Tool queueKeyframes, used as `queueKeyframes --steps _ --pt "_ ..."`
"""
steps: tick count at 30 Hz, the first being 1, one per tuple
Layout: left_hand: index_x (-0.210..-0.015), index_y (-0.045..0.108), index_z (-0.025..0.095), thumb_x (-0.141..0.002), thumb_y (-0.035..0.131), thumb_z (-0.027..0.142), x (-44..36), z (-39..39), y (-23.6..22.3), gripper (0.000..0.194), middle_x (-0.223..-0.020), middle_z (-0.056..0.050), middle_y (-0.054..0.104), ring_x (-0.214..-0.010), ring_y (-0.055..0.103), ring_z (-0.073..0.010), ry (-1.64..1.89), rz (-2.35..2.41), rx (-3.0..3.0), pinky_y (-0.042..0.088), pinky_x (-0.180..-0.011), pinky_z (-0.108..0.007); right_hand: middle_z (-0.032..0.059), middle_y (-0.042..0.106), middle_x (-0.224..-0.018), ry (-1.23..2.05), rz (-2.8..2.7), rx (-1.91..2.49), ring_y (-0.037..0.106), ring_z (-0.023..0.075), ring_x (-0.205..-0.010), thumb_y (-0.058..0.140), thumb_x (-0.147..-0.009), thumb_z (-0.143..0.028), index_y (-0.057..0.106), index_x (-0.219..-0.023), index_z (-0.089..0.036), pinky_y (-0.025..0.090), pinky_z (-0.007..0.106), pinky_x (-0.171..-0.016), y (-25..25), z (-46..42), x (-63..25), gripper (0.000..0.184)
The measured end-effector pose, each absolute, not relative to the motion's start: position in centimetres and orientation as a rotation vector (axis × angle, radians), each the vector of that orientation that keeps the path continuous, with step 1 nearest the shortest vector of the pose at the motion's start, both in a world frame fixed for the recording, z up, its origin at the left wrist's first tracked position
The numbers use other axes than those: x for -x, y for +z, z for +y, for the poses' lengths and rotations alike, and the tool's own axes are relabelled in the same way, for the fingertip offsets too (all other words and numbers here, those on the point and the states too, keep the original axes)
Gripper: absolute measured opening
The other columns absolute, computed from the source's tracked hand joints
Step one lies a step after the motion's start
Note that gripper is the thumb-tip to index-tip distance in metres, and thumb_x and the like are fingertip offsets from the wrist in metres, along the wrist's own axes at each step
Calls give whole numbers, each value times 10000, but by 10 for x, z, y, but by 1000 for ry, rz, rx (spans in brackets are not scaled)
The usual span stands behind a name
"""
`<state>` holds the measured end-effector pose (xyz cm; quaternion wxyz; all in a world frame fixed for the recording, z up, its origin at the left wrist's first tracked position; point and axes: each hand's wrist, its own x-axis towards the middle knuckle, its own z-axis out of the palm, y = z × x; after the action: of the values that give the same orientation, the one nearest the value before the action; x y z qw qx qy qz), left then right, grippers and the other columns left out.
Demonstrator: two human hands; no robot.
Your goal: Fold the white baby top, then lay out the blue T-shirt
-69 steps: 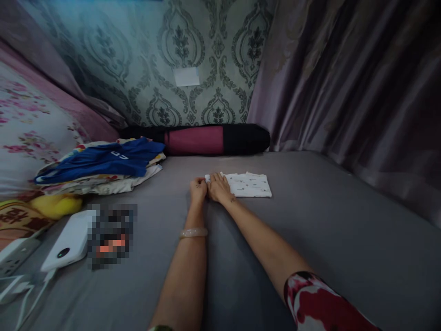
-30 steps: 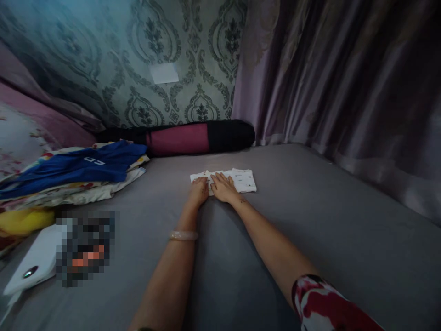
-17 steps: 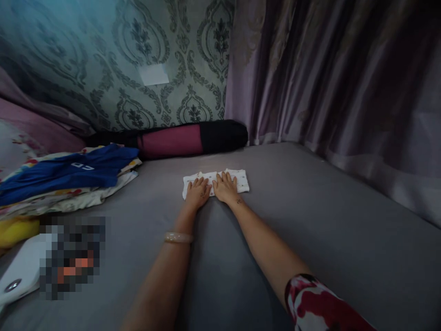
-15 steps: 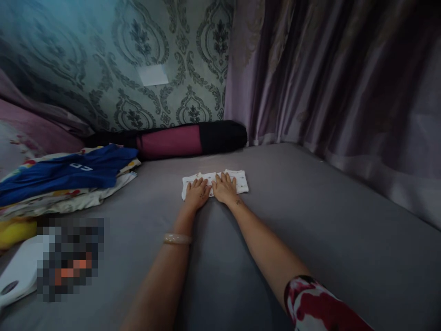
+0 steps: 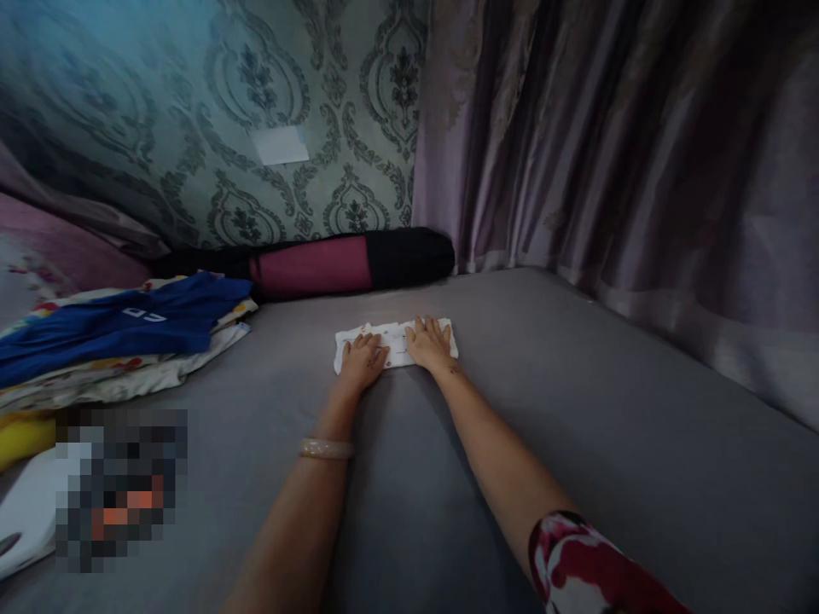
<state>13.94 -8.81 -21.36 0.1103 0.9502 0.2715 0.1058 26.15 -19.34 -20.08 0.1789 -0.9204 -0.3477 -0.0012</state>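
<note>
A white cloth with small dark prints, folded into a flat strip, lies on the grey bed sheet. My left hand rests on its left part, palm down with the fingers spread. On the right part lies my right hand, also flat with its fingers apart. A strip of the cloth shows between the two hands; the parts under my palms are hidden. Neither hand grips anything.
Left of my arms lies a stack of clothes with a blue garment on top. A black and pink roll lies along the patterned wall. A purple curtain hangs at the right. A white object sits front left, beside a blurred-out patch.
My right hand has slid to the right over the cloth, widening the space between my hands. My left hand stays on the left part. The view has shifted slightly.
</note>
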Motion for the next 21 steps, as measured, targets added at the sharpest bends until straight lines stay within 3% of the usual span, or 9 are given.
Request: queueKeyframes --steps 7,16,21 --pt "-1349 464 193 -965 333 382 -139 -87 -214 447 -1465 -112 442 -1386 338 -240 373 852 -2832 228 -1140 -478 169 337 -1509 -95 -898 2652 226 294 -1407 244 -997 -390 378 -1445 -93 109 492 -1127 -205 -202 -270 554" --pt "-1446 368 105 -981 194 436 -144 -84 -228 596 -1521 -170 332 -1407 291 -311 233 966 -2963 204 -1142 -500 160 310 -1526 -22 -904 2717 181 287 -1425 219 -994 -394 356 -1459 -68 151 457 -1131 -217 -200 -269 583" --pt "-1342 495 133 -976 226 432 -147 -77 -217 544 -1442 -178 450 -1332 411 -307 215 922 -2973 309 -1082 -485 182 431 -1446 18 -1033 2766 337 316 -1352 260 -992 -398 476 -1384 -87 302 454 -1063 -207 -201 -285 546"
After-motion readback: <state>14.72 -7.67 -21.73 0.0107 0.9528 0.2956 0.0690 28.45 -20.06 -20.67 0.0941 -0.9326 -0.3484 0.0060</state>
